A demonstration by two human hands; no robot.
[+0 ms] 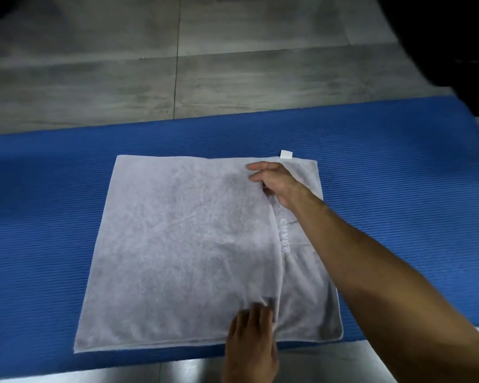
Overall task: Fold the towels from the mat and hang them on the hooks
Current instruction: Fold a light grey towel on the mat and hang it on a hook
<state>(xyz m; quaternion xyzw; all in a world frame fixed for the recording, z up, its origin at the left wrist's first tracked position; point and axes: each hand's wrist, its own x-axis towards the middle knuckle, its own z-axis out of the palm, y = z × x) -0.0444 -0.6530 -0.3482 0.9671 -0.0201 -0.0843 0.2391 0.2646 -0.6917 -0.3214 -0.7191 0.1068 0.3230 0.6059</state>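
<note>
A light grey towel (183, 244) lies flat on the blue mat (39, 217), folded over so that its top layer ends at an edge running near the right side. White letters and a small white tag (286, 154) show on the lower layer. My right hand (274, 183) reaches to the far end of that folded edge and pinches it. My left hand (252, 344) grips the near end of the same edge, close to the mat's front border. No hooks are in view.
The mat lies across a grey tiled floor (177, 64). A pale, shiny strip of floor (122, 374) runs along the mat's near side. A dark shape (454, 51) fills the upper right corner.
</note>
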